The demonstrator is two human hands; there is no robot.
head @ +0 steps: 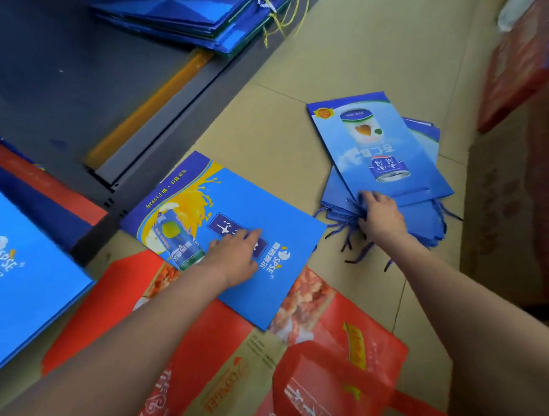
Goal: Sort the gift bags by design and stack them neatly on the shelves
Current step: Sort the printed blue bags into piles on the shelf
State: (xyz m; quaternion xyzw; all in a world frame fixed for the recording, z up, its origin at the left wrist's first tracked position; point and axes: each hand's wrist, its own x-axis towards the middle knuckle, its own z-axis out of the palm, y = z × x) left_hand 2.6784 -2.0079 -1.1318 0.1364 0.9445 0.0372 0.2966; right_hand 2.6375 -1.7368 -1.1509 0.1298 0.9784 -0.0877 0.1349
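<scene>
A flat blue gift bag with a yellow splash and a can picture (235,205) lies on the floor at the centre. My left hand (236,253) rests flat on it with fingers stretched. To the right sits a fanned pile of blue bags; its top bag (378,146) shows a can on a sky print. My right hand (381,216) grips the near edge of that pile at its blue cord handles. Red gift bags (227,348) lie under and in front of the centre bag. A stack of blue bags (188,12) lies on the dark shelf at the top.
The grey shelf (51,69) with an orange edge strip fills the upper left. A blue bag with white lettering (18,277) lies at the left on red and dark-blue ones. Red cartons (529,62) stand at the right over brown cardboard flooring (386,54).
</scene>
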